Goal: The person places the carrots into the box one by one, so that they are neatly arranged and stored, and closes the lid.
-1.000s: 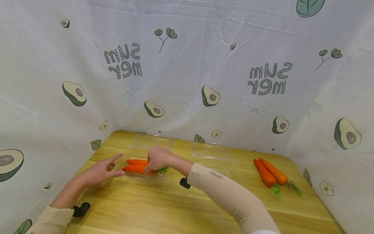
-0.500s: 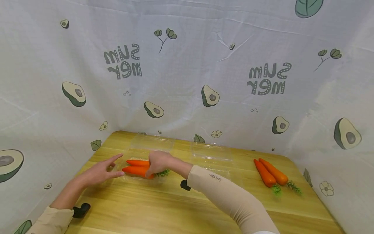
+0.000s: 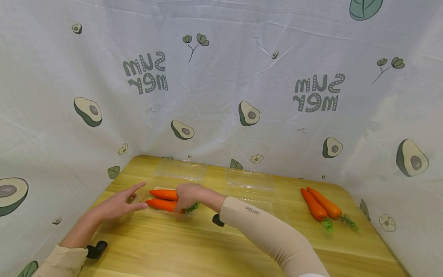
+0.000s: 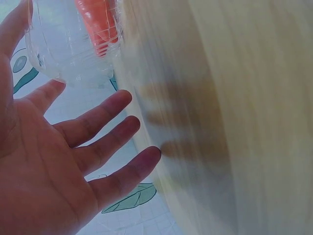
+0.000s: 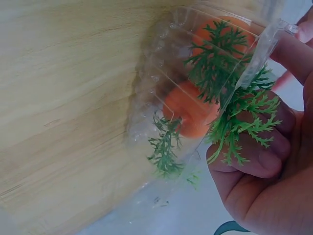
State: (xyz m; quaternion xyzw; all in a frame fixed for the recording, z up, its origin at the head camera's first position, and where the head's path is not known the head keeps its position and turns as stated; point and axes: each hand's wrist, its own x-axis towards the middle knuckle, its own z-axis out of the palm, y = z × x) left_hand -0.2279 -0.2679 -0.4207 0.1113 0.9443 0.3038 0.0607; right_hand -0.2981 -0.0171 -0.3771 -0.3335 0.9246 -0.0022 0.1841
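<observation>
A transparent plastic clamshell box (image 3: 147, 211) lies at the left of the table with its lid folded back. Inside are two carrots, the near carrot (image 3: 160, 204) and the far carrot (image 3: 162, 194), with leafy green tops (image 5: 220, 63) toward the right. My right hand (image 3: 188, 196) reaches into the box from above, fingers curled, and grips the near carrot by its thick end; leaves and the box wall partly hide the contact. My left hand (image 3: 119, 204) stays at the box's left end with fingers spread; in the left wrist view a fingertip meets the plastic edge.
A second transparent clamshell box (image 3: 250, 179) stands to the right, lid back, partly behind the right forearm. Two more carrots (image 3: 320, 206) lie side by side at the table's right. A patterned white curtain (image 3: 221, 96) borders the wooden table (image 3: 166, 246).
The near carrot has shifted slightly toward the person and settled lower in the box, with the right hand following it. A gap has opened between the two carrots. The left hand has stayed still.
</observation>
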